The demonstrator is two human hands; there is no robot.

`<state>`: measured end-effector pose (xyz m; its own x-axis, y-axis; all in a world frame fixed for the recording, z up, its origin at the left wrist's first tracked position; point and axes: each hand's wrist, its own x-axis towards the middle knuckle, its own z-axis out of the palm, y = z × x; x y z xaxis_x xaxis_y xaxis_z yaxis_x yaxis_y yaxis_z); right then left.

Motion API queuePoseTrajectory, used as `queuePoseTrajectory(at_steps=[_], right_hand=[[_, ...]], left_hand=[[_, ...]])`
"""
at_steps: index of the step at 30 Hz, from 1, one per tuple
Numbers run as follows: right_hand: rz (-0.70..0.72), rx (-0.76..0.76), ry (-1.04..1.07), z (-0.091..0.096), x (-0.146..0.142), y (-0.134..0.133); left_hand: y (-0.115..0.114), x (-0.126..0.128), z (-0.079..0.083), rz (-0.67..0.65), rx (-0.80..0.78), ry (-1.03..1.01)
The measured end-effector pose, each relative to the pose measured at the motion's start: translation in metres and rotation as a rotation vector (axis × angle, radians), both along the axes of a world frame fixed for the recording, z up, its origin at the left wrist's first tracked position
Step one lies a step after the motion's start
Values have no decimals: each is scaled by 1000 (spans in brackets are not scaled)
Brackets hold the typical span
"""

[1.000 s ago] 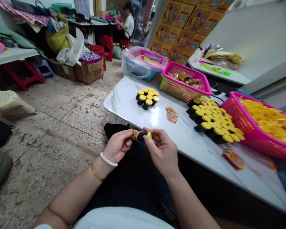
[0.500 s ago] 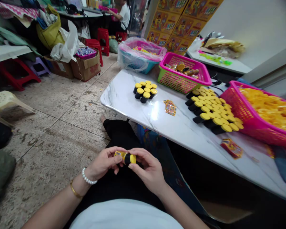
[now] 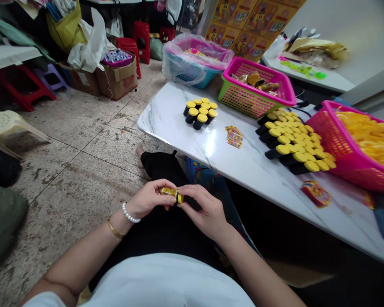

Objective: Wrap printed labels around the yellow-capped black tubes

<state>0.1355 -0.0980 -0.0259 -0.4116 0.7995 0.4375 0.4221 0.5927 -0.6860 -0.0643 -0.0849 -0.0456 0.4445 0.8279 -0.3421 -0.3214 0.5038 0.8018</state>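
Observation:
Over my lap, both hands hold one small black tube with a yellow cap. My left hand pinches a yellow printed label around the tube's left end. My right hand grips its black body from the right. On the white marble table stand several finished yellow-capped tubes in a cluster. A bigger pile of capped tubes lies on its side further right. A small stack of printed labels rests between them.
A pink basket of yellow caps sits at the table's right. A pink-and-green basket and a bagged blue basket stand at the back. One loose label lies near the front edge. Cardboard boxes, red stools and a cream plastic stool stand on the floor.
My hands dropped from table height to my lap with the tube, then shifted slightly up and right. The tube has turned between my fingers; the view tilted downward.

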Motion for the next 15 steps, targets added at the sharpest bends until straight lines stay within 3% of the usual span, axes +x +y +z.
queuePoseTrajectory(at_steps=[8,12,15], right_hand=[[-71,-64,21,-3,5,8],[-203,-327,272,-15,-2,6],[-246,-514,417,-20,-5,5]], left_hand=[[10,4,3,-62,-25,18],[11,11,9,56,173,161],[15,12,7,9,185,178]])
